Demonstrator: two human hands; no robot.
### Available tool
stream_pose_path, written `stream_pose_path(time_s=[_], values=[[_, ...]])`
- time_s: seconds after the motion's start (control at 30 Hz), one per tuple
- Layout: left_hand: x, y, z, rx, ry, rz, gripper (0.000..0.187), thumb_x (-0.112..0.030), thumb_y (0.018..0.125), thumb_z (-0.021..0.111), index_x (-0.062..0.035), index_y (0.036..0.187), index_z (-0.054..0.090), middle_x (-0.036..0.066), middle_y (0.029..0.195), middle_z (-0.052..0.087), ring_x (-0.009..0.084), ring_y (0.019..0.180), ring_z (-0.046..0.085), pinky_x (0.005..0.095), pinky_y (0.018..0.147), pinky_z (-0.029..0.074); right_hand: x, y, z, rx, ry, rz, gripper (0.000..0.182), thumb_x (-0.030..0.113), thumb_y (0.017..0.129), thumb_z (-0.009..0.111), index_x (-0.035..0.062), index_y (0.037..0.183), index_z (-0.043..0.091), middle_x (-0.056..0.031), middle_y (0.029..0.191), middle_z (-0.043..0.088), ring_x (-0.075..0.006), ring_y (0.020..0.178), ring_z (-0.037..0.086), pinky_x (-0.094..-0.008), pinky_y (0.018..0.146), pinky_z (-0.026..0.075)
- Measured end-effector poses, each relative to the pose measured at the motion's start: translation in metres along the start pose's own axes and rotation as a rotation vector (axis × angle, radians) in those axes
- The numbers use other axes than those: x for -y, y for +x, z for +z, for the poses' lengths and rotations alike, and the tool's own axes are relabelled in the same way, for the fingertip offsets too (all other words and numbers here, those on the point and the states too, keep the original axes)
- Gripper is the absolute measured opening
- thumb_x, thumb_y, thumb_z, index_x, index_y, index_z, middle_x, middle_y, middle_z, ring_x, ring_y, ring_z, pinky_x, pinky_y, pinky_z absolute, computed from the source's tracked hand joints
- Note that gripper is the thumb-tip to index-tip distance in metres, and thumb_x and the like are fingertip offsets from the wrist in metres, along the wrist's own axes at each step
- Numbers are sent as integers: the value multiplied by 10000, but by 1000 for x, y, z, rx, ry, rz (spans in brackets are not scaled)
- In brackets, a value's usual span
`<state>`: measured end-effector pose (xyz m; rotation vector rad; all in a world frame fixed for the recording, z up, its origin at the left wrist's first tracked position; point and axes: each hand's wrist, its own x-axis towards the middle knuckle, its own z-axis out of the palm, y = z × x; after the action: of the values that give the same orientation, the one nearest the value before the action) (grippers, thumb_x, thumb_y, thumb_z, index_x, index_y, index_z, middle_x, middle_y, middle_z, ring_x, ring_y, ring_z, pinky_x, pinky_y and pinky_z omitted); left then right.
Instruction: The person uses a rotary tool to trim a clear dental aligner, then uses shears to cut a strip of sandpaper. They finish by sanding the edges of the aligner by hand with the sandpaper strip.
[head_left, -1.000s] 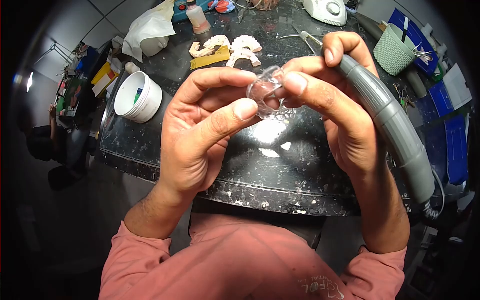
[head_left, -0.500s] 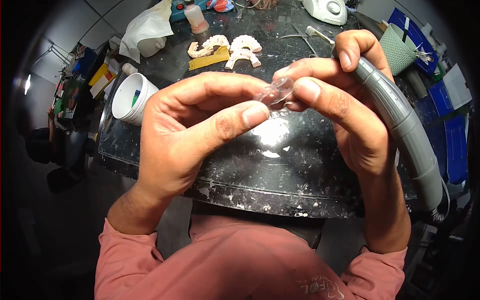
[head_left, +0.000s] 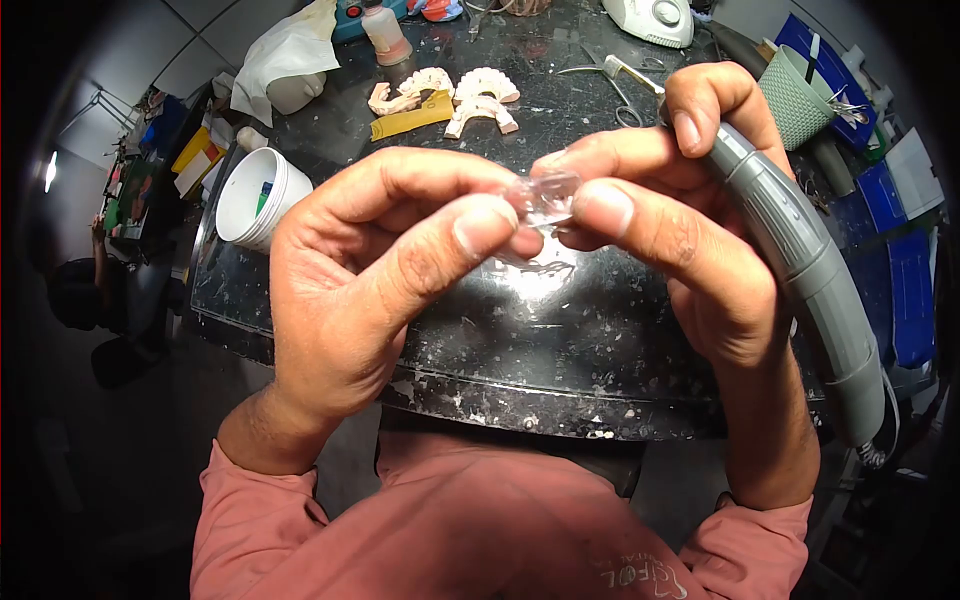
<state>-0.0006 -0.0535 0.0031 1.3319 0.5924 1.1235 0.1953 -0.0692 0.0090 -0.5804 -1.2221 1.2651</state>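
Between my two hands, above the black table, is a small clear plastic piece (head_left: 549,198). My left hand (head_left: 385,255) pinches its left end between thumb and fingers. The thumb and index finger of my right hand (head_left: 690,215) hold its right end. A grey rotary handpiece (head_left: 790,240) also rests in my right hand, its head end under the curled fingers and its body slanting down along the forearm. The fingertips hide parts of the clear piece.
Dental plaster models (head_left: 484,98) and a yellow strip (head_left: 412,117) lie beyond my hands. Scissors (head_left: 622,88) are behind my right hand. A white bucket (head_left: 285,195) stands left, a green basket (head_left: 795,100) right, a bottle (head_left: 384,35) at the back.
The clear piece has turned and now looks flatter and more side-on between my fingertips. My left thumb has moved slightly left. More of the scissors shows as the view has shifted slightly.
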Motion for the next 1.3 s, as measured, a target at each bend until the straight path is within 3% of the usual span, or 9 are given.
stream_pose_path(time_s=[0.17,0.43,0.53,0.83,0.97,1.1,1.23,1.27,1.3], values=[[0,4,2,-37,131,42,217,-160,955,565,47,995,617,73,825,618,105,708,559,240,659,475,-2,0,0,-17,10,-6,358,-49,825,601,84,1025,336,-214,952,682,-223,854,686,-308,762,570],[3,9,11,-68,354,280,192,-108,939,579,61,1014,626,99,907,663,133,780,617,272,747,503,2,1,3,-58,-56,-56,364,-42,826,629,88,1030,358,-197,949,682,-198,856,674,-294,778,554],[-9,16,8,103,381,-5,203,-85,894,629,67,1027,655,135,964,693,195,905,674,304,878,508,10,-1,12,-99,-141,-169,352,-67,839,628,97,1034,385,-166,944,687,-197,921,657,-326,861,493],[4,46,-4,264,-105,-390,290,-111,886,641,43,1132,632,155,1059,671,235,998,660,401,884,553,-17,5,-17,-162,-388,-257,337,-74,851,617,91,1051,401,-158,937,687,-181,927,653,-320,852,491],[20,40,-7,145,-359,-408,389,-75,866,645,34,1231,565,140,1077,659,239,1042,639,424,916,545,-13,7,-18,-360,-684,-382,300,157,869,570,-1,1104,470,-125,871,661,-116,711,542,-245,746,431],[23,35,-5,125,-409,-497,461,-62,866,638,45,1295,510,138,1061,661,249,1041,637,394,928,538,9,-1,-23,-203,-1025,-288,432,270,852,437,-59,1093,581,-146,1074,599,-138,805,470,-297,751,392],[17,32,-5,118,-439,-520,424,-58,866,637,48,1264,535,144,1069,660,254,1061,633,392,941,529,-5,-3,-9,-375,-995,-445,446,231,839,568,-23,1200,502,-120,977,592,-159,910,536,-347,948,408],[16,32,-6,120,-460,-519,404,-55,866,636,47,1248,548,147,1074,659,255,1068,631,394,947,525,-10,-6,-9,-351,-944,-533,454,187,826,645,39,1200,434,-87,885,582,-188,899,570,-459,1043,368],[17,30,-5,121,-462,-518,404,-55,866,636,47,1248,548,147,1074,659,255,1068,631,394,947,525,3,-3,-22,-4,-1098,-585,431,170,817,685,95,1135,404,-64,864,583,-228,894,603,-558,1060,334]])
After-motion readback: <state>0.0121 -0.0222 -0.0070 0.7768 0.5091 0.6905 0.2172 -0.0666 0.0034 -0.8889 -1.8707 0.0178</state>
